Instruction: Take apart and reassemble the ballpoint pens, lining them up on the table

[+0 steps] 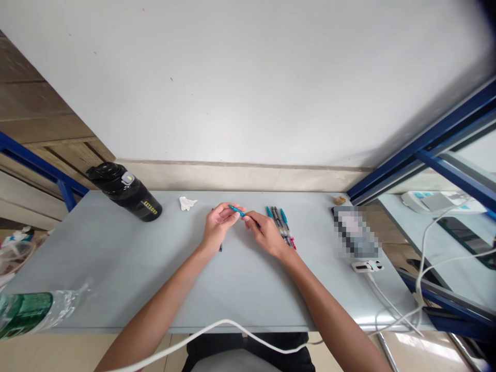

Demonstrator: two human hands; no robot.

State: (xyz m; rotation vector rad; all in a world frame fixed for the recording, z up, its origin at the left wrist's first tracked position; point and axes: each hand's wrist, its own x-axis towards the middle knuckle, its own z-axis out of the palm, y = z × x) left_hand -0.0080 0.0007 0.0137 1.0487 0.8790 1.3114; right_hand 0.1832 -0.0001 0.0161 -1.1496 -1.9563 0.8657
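Over the middle of the desk, a pen with a teal end (236, 210) is held between both hands. My left hand (215, 230) is closed, pinching the teal part between thumb and fingers. My right hand (267, 235) grips the darker end of the same pen, its fingers curled. Beneath my left hand the tip of a dark pen (220, 247) pokes out on the desk; the rest of it is hidden. Just right of my right hand lies a row of several pens (285, 223), with teal, black and red parts, partly covered by that hand.
A black bottle (134, 194) and a crumpled tissue (187, 203) are at the back left of the grey desk (163, 258). A plastic bottle (31, 312) lies front left. To the right are a pixelated phone-like object (356, 232), a white device (367, 266) and white cables (420, 268).
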